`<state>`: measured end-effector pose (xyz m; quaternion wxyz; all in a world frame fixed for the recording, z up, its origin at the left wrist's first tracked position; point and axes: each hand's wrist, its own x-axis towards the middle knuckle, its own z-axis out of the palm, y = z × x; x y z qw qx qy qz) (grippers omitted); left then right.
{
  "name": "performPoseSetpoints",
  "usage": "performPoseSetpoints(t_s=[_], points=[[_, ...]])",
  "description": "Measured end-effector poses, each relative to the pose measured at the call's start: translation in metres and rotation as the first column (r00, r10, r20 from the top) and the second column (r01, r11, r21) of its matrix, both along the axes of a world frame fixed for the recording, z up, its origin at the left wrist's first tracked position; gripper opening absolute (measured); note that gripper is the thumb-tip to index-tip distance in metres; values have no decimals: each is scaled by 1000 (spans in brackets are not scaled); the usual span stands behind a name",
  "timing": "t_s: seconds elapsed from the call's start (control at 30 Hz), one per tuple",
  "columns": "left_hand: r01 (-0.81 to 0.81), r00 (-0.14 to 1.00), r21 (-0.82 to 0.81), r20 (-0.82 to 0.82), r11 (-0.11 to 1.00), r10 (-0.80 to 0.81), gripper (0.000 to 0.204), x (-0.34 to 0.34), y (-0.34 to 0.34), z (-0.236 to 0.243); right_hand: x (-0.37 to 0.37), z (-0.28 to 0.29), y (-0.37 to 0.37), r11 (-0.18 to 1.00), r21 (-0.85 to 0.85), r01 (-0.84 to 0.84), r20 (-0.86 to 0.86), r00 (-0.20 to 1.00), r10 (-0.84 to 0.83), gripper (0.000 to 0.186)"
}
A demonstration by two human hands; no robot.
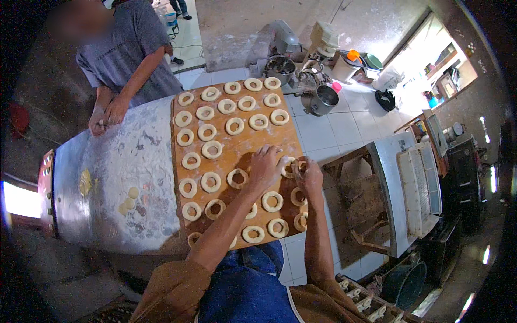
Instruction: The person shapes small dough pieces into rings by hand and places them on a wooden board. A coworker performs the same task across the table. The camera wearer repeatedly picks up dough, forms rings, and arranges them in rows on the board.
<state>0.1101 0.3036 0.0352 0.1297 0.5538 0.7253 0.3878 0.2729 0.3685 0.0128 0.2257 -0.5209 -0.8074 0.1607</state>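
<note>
Rows of pale dough rings (235,134) lie on a floured wooden board (285,140). My left hand (265,168) is over the board's middle right, fingers loosely bent and apart, its fingertips beside a dough ring (288,175). Just right of it, at the board's edge, my right hand (309,177) has its fingers closed around another dough ring, which they partly hide. My forearms cover some rings in the lower rows.
A floured metal worktop (107,183) with small dough discs (133,191) adjoins the board. A co-worker (129,54) stands across it, hands (107,116) together. Mixers (285,37), steel bowls (324,100) and buckets (346,70) stand behind; a metal table (385,161) is at right.
</note>
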Motion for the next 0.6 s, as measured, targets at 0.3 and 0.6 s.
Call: performPoseSetpoints(t_s=[0.3, 0.6], points=[[-331, 928, 43, 195, 942, 317, 13, -128, -240, 33, 10, -23, 9, 991, -135, -17, -190, 982, -9, 24], [-840, 491, 20, -395, 542, 777, 21, -322, -450, -57, -100, 43, -113, 978, -58, -203, -293, 939, 177, 26]])
